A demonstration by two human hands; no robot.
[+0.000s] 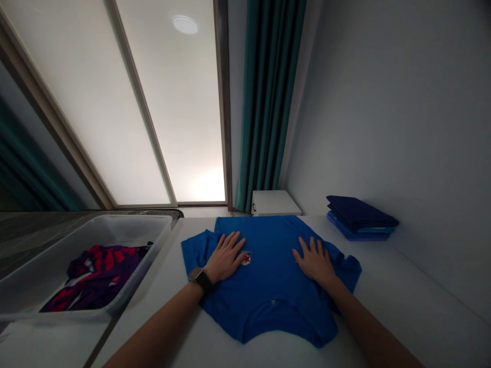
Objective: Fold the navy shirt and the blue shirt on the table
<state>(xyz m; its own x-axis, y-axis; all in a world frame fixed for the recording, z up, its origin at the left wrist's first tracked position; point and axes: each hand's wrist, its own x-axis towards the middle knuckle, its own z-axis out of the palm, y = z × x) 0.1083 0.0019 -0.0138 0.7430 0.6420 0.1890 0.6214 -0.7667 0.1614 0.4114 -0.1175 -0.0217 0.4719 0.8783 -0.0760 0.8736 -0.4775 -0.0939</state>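
Nearest: L hand (224, 255) & R hand (315, 260), both open, palms flat, fingers spread, pressing on bright blue short-sleeved T-shirt (270, 289) laid flat mid white table (402, 306), collar toward camera. Clear plastic bin (46, 266) w/ red-purple striped garment (97, 273) at left; stack of folded dark blue clothes (360, 217) far right.

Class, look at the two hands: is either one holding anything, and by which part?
Nothing is held. The left hand and right hand lie flat, fingers spread, on the chest of the blue T-shirt, the left beside its badge.
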